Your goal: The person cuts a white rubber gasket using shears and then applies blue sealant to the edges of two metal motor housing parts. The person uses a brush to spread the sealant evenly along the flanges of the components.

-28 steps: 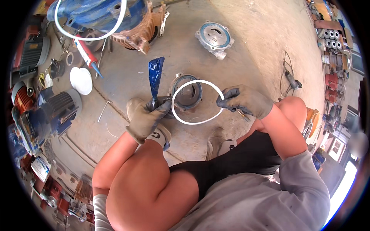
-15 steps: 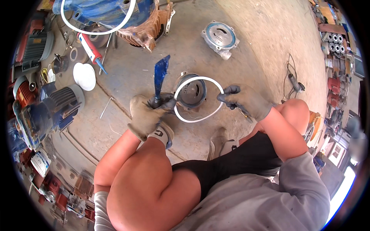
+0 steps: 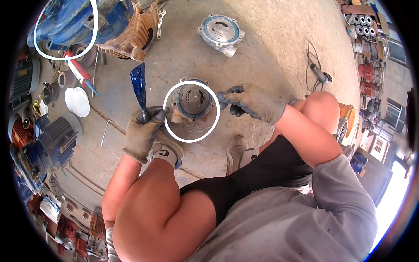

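My gloved left hand [image 3: 146, 126] is closed on the narrow end of a spatula-like tool [image 3: 139, 87] coated in blue paste, and its fingers also grip the left edge of a thin white ring [image 3: 195, 140]. At the ring's right edge, my gloved right hand [image 3: 251, 102] has bent fingers pinched together against it. Below the ring on the floor lies a round metal pump cover [image 3: 194, 100] with a dark face, slots and small holes. Farther off rests a similar pump cover [image 3: 221, 31], its rim lined in blue.
A big blue machine [image 3: 78, 22] with another white ring [image 3: 94, 32] on it stands far left. Near it lie a red-and-white sealant tube [image 3: 77, 70], white discs [image 3: 77, 102] and a wrench [image 3: 161, 22]. Electric motors [image 3: 52, 142] line the left; a corded tool [image 3: 321, 74] lies right.
My view has shifted right, so the scene slides left. The white ring now looks rounder and faces me more squarely; my right hand's fingers sit higher along its right edge.
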